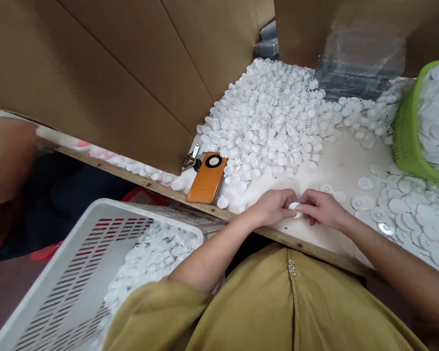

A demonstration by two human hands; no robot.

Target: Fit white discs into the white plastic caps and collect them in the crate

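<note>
Near the table's front edge, my left hand [277, 206] and my right hand [320, 208] meet around a small white round plastic piece [294, 208]. Fingers of both hands are pinched on it, and they partly cover it. Beyond my hands spreads a big heap of small white cup-shaped plastic pieces [274, 122]. To the right of my right hand lie many flat white discs [406, 209], some with a raised ring in the middle. One shinier disc [387, 228] is among them.
An orange phone [206, 180] and keys [192, 157] lie left of the heap. A green basket [406, 131] of discs stands at right. A white crate [69, 273] with white pieces is below left. Cardboard [131, 73] walls the table; another person's arm [10, 161] shows at left.
</note>
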